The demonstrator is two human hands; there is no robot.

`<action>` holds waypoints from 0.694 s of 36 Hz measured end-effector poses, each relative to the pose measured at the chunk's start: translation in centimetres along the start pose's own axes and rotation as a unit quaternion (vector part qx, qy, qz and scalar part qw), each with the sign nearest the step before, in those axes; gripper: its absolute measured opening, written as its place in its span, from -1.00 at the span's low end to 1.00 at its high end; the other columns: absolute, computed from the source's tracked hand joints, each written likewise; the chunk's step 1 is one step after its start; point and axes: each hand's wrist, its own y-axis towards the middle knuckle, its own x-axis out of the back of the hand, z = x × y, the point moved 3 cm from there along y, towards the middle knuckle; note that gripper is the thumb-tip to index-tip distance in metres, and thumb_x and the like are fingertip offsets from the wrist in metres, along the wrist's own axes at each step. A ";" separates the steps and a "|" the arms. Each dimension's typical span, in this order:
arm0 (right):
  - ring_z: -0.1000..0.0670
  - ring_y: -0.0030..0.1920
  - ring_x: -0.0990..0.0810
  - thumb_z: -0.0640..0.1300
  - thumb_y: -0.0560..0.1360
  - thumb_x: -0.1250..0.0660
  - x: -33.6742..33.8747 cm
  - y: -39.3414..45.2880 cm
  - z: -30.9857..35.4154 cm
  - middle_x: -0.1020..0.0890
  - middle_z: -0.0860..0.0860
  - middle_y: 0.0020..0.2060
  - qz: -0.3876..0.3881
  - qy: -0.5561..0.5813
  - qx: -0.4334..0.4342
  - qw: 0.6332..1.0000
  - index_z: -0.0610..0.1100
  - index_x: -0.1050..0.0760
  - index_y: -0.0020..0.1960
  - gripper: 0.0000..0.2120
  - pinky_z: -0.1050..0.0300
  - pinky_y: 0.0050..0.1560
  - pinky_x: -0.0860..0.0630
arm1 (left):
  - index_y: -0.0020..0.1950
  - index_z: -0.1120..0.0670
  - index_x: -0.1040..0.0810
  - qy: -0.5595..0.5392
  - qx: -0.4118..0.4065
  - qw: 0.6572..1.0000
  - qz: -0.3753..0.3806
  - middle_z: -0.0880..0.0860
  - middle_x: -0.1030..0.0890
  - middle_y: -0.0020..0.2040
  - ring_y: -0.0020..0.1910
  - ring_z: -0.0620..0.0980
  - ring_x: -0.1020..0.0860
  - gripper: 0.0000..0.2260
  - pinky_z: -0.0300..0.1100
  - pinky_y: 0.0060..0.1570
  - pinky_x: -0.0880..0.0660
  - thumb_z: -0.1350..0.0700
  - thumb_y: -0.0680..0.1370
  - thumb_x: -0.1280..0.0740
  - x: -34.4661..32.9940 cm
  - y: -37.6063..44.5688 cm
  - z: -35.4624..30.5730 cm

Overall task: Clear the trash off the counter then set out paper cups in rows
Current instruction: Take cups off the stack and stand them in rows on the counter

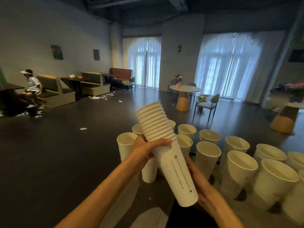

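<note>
A nested stack of white paper cups [166, 150] lies tilted between both hands, rims pointing up and away. My left hand [144, 148] wraps the stack just below the ribbed rims. My right hand [197, 180] cradles the bottom cup from the right side. Behind and to the right, several single paper cups [208, 155] stand upright in rows on the pale counter [246, 214].
A crumpled clear plastic wrapper [148, 218] lies at the counter's near edge. Beyond is a dark floor with scattered paper scraps [100, 97], booths where a person [32, 86] sits at far left, a round table [185, 96] and a chair [208, 104].
</note>
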 end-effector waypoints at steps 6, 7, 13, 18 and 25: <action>-0.24 -0.23 -0.71 0.17 0.00 -0.70 0.9 -1.4 0.0 -0.68 -0.33 -0.13 0.056 0.013 0.029 0.998 -0.25 -0.68 -0.02 -0.30 -0.09 -0.27 -0.67 | 0.21 -0.03 -0.61 0.069 -0.027 0.996 -0.055 -0.04 -0.73 0.09 0.10 -0.06 -0.69 -0.22 0.02 0.12 -0.64 -0.14 0.02 -0.71 -1.6 0.6 1.5; -0.21 -0.23 -0.72 0.20 -0.06 -0.70 1.2 -1.4 -0.1 -0.69 -0.31 -0.14 0.050 -0.022 0.031 0.998 -0.23 -0.68 -0.04 -0.26 -0.04 -0.27 -0.66 | 0.21 -0.03 -0.61 0.081 -0.034 0.994 -0.060 -0.05 -0.73 0.09 0.10 -0.08 -0.68 -0.21 -0.02 0.12 -0.63 -0.15 0.02 -0.70 -1.8 0.5 1.5; 0.05 0.15 -0.60 0.27 -0.10 -0.67 2.2 -0.9 0.2 -0.62 0.05 0.16 -0.095 -0.288 0.104 0.947 0.00 -0.45 0.32 0.05 0.00 0.17 -0.56 | 0.19 0.02 -0.60 0.092 -0.096 0.985 -0.113 -0.07 -0.73 0.04 0.02 -0.15 -0.70 -0.26 -0.24 -0.06 -0.64 -0.08 0.04 -0.67 -1.6 -0.3 0.4; 0.19 0.13 -0.53 0.05 0.06 -0.71 2.5 -0.2 -1.8 -0.56 0.23 0.11 -0.136 -0.352 0.118 0.919 0.16 -0.42 0.23 -0.18 0.27 0.02 -0.49 | 0.27 0.06 -0.57 0.085 -0.145 0.972 -0.164 -0.02 -0.72 0.09 0.05 -0.15 -0.70 -0.17 -0.18 -0.01 -0.66 -0.15 0.05 -0.68 0.5 -0.5 -2.0; 0.04 0.25 -0.51 -0.01 0.10 -0.71 1.5 1.8 -4.0 -0.52 0.15 0.23 -0.179 -0.309 0.142 0.923 0.07 -0.33 0.41 -0.04 -0.07 0.24 -0.51 | 0.27 0.12 -0.56 0.014 -0.200 0.956 -0.212 0.00 -0.70 0.05 -0.01 -0.15 -0.70 -0.25 -0.21 -0.05 -0.67 -0.05 0.12 -0.64 2.2 -2.0 -4.9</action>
